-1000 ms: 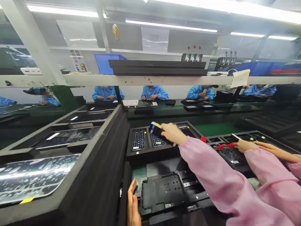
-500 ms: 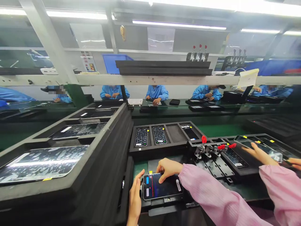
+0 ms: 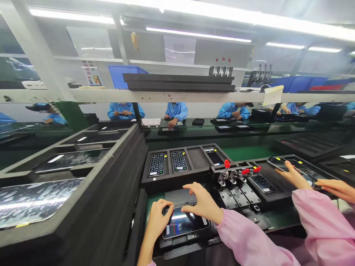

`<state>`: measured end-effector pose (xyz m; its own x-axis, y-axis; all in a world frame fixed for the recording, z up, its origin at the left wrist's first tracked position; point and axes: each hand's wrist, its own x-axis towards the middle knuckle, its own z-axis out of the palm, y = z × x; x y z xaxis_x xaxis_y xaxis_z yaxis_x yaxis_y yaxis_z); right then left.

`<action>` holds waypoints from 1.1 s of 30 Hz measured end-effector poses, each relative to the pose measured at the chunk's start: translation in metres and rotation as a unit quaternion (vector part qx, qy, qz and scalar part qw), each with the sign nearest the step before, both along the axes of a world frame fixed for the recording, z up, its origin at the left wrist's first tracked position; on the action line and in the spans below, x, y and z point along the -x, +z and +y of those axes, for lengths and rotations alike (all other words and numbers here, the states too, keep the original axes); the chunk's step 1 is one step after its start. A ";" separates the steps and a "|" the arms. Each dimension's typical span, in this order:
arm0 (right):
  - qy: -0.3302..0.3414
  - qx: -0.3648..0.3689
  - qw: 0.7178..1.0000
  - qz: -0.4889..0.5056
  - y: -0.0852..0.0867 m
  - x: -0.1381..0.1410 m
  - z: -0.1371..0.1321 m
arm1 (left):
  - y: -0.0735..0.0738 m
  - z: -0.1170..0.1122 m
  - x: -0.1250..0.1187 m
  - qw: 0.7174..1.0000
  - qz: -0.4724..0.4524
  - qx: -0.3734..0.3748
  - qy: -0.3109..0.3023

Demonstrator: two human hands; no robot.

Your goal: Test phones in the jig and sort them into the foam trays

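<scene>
A smartphone [image 3: 187, 223] with a lit, dark screen lies flat in a black holder [image 3: 191, 236] in front of me. My left hand [image 3: 159, 218] is at its left end, fingers curled over and thumb bent in at the upper left corner, gripping it there. Over the phone's upper edge, my right hand [image 3: 198, 201] is open, thumb and fingers spread well apart; whether the thumb touches the phone I cannot tell. Just right of that hand stands a clamp fixture [image 3: 238, 188] with red-tipped levers and metal plates.
Stacked black foam trays [image 3: 91, 195] holding screens rise high on my left. Behind the holder sits a tray [image 3: 177, 175] of phones showing keypad-like screens. At right, a co-worker's hands [image 3: 298, 175] hold a phone [image 3: 277, 162] above another tray. More people work across the bench.
My left hand has gone from lying straight beside the phone to curling over its corner. My right hand has lifted off the screen and spread its fingers. The view has shifted.
</scene>
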<state>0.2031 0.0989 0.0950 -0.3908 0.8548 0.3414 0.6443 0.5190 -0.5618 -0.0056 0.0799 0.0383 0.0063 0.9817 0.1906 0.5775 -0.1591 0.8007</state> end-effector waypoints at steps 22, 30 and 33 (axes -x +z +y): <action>-0.184 -0.239 0.952 0.041 0.077 -0.094 0.012 | 0.003 0.008 -0.080 0.980 -0.077 0.057 -0.176; -0.179 -0.342 0.916 0.107 0.030 -0.109 -0.039 | 0.000 0.010 -0.070 0.971 -0.097 0.089 -0.200; -0.161 -0.352 0.918 0.085 -0.002 -0.109 -0.043 | 0.001 0.012 -0.066 0.969 -0.123 0.097 -0.192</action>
